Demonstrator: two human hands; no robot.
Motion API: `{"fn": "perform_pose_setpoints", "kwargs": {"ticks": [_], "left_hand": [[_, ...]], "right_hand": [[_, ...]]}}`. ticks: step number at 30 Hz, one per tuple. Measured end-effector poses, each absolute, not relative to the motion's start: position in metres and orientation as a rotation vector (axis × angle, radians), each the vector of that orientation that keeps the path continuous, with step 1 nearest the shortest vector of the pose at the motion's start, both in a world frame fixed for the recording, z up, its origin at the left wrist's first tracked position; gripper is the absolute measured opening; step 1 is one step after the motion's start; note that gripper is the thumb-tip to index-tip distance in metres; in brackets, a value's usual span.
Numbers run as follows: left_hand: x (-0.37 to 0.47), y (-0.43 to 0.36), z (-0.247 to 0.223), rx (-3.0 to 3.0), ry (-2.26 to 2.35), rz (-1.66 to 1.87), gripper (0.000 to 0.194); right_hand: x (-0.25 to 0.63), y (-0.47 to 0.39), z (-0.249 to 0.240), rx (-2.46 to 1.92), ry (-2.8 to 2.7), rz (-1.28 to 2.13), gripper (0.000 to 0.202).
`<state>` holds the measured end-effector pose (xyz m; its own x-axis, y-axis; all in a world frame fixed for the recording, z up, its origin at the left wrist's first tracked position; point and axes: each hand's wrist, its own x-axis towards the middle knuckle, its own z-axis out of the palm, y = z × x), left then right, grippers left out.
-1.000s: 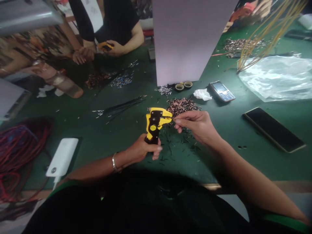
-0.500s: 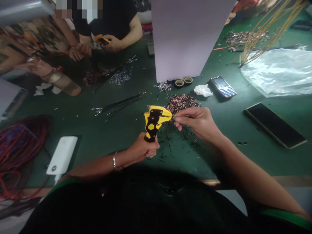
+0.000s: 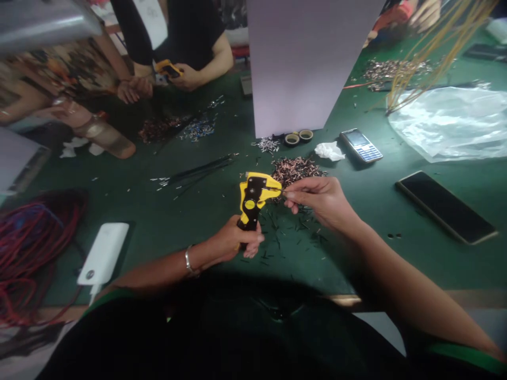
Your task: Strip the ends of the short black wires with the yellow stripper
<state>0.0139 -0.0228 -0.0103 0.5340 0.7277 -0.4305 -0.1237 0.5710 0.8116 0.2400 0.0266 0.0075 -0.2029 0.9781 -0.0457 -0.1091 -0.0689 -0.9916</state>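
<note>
My left hand (image 3: 245, 237) is closed around the handle of a yellow and black wire stripper (image 3: 253, 196), held upright with its jaws pointing right. My right hand (image 3: 317, 196) pinches a short, thin dark wire (image 3: 283, 192) between thumb and fingertips. The wire's far end lies at the stripper's jaw tips; how deep it sits between them is too small to tell. Behind the jaws is a heap of short copper-ended pieces (image 3: 297, 170). Scattered dark scraps (image 3: 277, 232) lie on the green table (image 3: 178, 221) below both hands.
Tape rolls (image 3: 299, 138), a crumpled tissue (image 3: 330, 151), a keypad phone (image 3: 361, 145) and a smartphone (image 3: 446, 207) lie beyond and to the right. Leftward are a white power bank (image 3: 103, 253), red wire coils (image 3: 35, 237) and black wires (image 3: 202, 168). A tall pale panel (image 3: 297, 63) stands ahead; co-workers sit beyond.
The wire stripper and my left hand have shifted slightly right. My right hand keeps its pinch at the jaws. The whole view has tilted a little.
</note>
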Motion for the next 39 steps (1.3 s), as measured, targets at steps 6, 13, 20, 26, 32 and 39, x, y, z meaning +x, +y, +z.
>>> {"fn": "perform_pose_setpoints", "kwargs": {"ticks": [6,13,20,26,32,39], "left_hand": [[0.0125,-0.0234,-0.0080,0.827,0.808,0.556,0.018],[0.0116,-0.0202,-0.0062,0.810,0.737,0.557,0.017],[0.0120,-0.0194,-0.0021,0.800,0.720,0.540,0.019],[0.0108,-0.0189,-0.0029,0.831,0.721,0.516,0.016],[0.0104,-0.0194,-0.0046,0.832,0.771,0.527,0.016],[0.0108,-0.0230,-0.0108,0.788,0.805,0.554,0.025]], "right_hand": [[0.2401,0.0260,0.0105,-1.047,-1.218,1.473,0.010],[0.2401,0.0249,0.0135,-1.022,-1.163,1.478,0.010],[0.2406,0.0250,0.0114,-1.032,-1.173,1.482,0.009],[0.2406,0.0245,0.0117,-1.041,-1.194,1.488,0.007],[0.2408,0.0249,0.0104,-1.048,-1.188,1.482,0.010],[0.2401,0.0248,0.0123,-1.046,-1.179,1.493,0.009]]}}
